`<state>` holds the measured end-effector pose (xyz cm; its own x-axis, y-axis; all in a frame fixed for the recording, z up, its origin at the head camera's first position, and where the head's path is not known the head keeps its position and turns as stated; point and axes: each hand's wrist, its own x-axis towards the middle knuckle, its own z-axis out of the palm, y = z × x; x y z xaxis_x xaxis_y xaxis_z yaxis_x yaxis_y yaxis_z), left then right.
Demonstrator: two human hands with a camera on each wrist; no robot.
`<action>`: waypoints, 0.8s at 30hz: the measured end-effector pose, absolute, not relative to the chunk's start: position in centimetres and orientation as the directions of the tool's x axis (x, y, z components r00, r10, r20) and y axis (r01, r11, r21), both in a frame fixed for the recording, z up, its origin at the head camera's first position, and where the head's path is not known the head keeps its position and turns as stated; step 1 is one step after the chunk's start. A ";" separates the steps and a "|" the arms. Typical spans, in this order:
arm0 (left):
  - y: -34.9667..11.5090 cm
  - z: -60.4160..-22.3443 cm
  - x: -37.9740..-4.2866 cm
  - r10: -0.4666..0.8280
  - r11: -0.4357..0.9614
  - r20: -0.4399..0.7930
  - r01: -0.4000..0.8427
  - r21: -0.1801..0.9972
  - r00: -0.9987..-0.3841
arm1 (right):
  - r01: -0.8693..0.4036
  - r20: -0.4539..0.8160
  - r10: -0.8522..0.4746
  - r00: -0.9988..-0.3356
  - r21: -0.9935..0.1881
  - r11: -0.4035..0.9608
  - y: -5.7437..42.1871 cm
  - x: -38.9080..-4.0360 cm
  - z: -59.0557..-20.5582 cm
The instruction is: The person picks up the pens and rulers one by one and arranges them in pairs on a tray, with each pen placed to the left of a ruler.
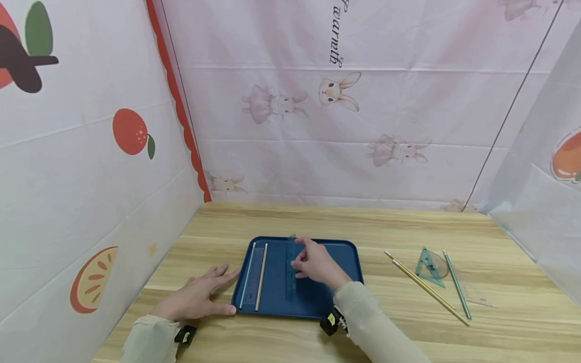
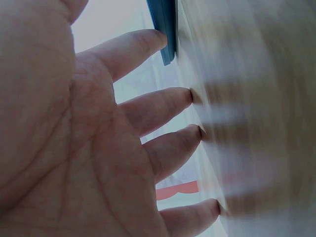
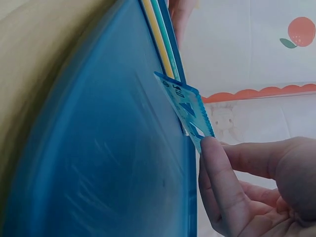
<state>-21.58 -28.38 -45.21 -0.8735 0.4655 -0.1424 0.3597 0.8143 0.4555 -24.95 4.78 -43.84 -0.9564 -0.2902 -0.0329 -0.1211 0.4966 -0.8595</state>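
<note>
My right hand (image 1: 319, 264) pinches a translucent blue-green ruler (image 3: 186, 106) between thumb and fingers, holding it over the dark blue tray (image 1: 313, 305). The ruler stands lengthwise above the middle of the tray, tilted in the right wrist view. My left hand (image 1: 199, 295) lies with spread fingers at the tray's left side, fingertips on the wood and a finger touching the rim in the left wrist view. In the tray's left part lie a teal pencil (image 1: 247, 277), a bluish see-through ruler (image 1: 255, 269) and a gold pencil (image 1: 262, 277), side by side.
On the table's right lie two gold pencils (image 1: 426, 287), a teal set square (image 1: 428, 269), a round clear protractor (image 1: 439, 264), a green pencil (image 1: 457, 285) and a clear set square (image 1: 478, 297). Printed cloth walls (image 1: 317, 166) enclose the wooden table (image 1: 218, 222) at the back and sides.
</note>
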 end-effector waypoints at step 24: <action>-28.5 -45.4 -21.7 0.457 0.818 -0.135 0.356 0.452 -0.879 | -0.086 -0.091 -0.305 -0.948 -0.849 0.521 0.9 -24.9 -44.6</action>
<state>-21.70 -28.45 -45.44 -0.8794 0.4566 -0.1347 0.3558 0.8183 0.4515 -24.92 0.90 -44.60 -0.9480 -0.3049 -0.0913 -0.0858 0.5209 -0.8493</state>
